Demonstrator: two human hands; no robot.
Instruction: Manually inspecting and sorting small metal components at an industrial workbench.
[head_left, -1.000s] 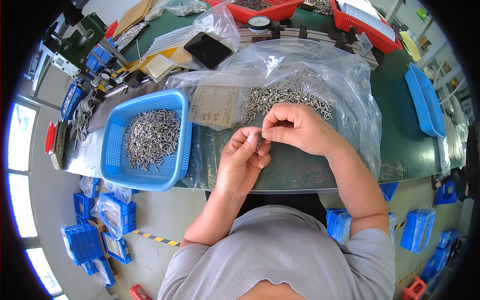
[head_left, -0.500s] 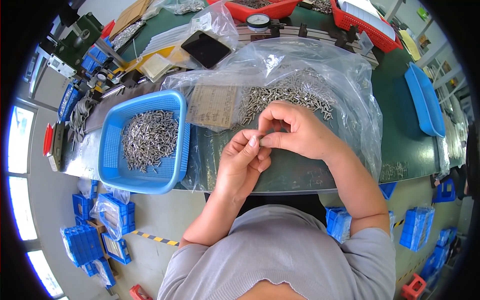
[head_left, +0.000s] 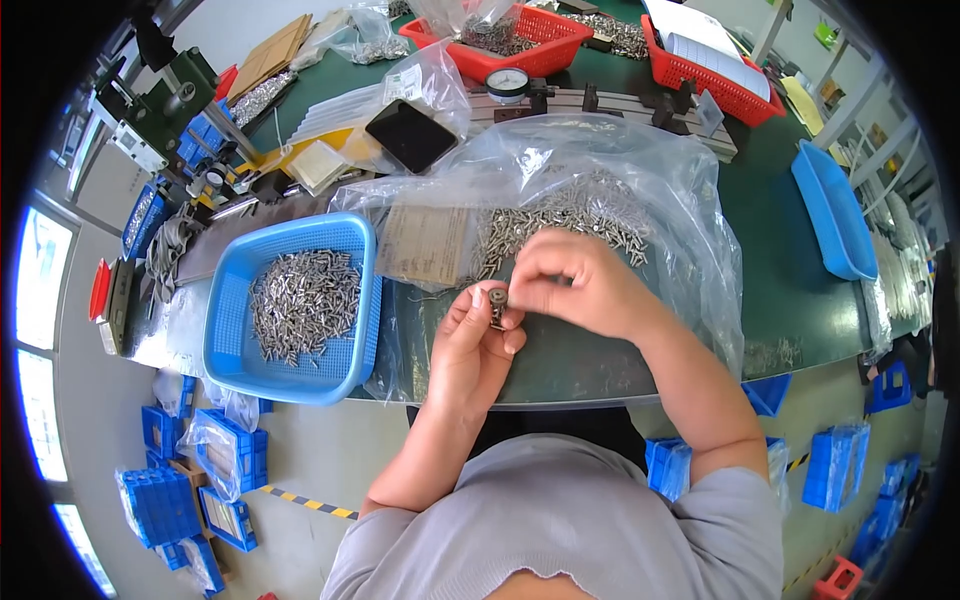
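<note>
My left hand (head_left: 472, 345) and my right hand (head_left: 566, 285) meet over the front of the green table (head_left: 770, 270). Between their fingertips they pinch a small dark metal part (head_left: 497, 307). Just behind them lies a big clear plastic bag (head_left: 640, 160) holding a heap of small silver screws (head_left: 560, 215) and a brownish paper label (head_left: 425, 243). To the left of my left hand stands a blue mesh basket (head_left: 228, 345) with a pile of similar metal pieces (head_left: 303, 300).
Two red baskets (head_left: 530, 45) (head_left: 715, 70) stand at the back, with a dial gauge on a grey rail (head_left: 512, 85) before them. An empty blue tray (head_left: 830, 210) lies at right. Black pad, bags and tools crowd the back left. Blue bins sit on the floor.
Both hands have shifted slightly toward the table's front edge while keeping their fingertips together on the small part. The basket and bag stay put.
</note>
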